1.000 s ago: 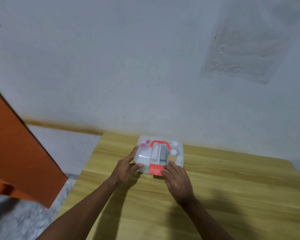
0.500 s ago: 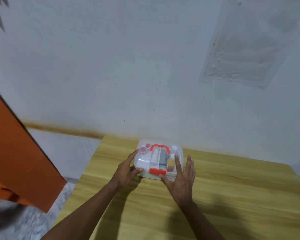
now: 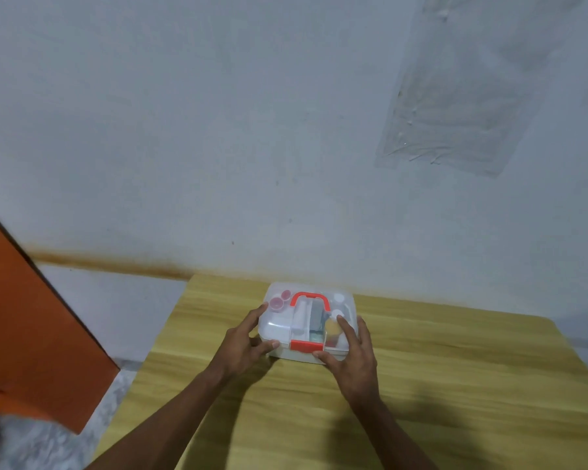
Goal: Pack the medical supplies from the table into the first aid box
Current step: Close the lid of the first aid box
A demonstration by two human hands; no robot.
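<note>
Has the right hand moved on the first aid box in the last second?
Yes. The right hand slid right, off the red front latch, and now lies flat over the right side of the clear plastic first aid box.

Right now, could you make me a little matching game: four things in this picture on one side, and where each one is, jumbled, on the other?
Things:
1. left hand
2. right hand
3. red handle
4. red latch

Places:
A. on the front edge of the first aid box
B. lying on top of the box
C. holding the box's left end
D. fingers laid over the box's right part

Pairs: 1-C, 2-D, 3-B, 4-A.
</note>
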